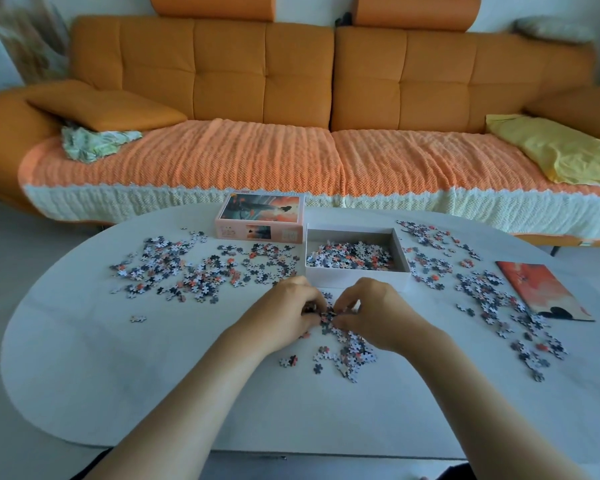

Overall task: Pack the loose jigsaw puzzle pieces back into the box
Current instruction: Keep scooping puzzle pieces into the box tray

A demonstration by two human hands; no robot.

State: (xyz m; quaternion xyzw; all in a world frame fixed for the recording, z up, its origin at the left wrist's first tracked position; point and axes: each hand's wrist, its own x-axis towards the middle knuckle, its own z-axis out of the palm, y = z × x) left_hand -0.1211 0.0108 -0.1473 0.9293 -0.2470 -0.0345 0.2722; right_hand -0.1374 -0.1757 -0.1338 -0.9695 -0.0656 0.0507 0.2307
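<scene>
The open white box (357,272) stands at the table's middle, partly filled with puzzle pieces. Its printed lid (261,218) lies just left of it. Loose pieces lie in three patches: a wide spread on the left (201,268), a long one on the right (492,292), and a small heap (347,351) in front of the box. My left hand (288,313) and my right hand (378,313) meet over the far end of that heap. Their fingertips pinch together on a small clump of pieces between them.
The white oval table (153,375) carries an orange picture sheet (544,289) at its right side. A single piece (138,319) lies apart at the left. An orange sofa (291,98) with a knitted cover runs behind the table.
</scene>
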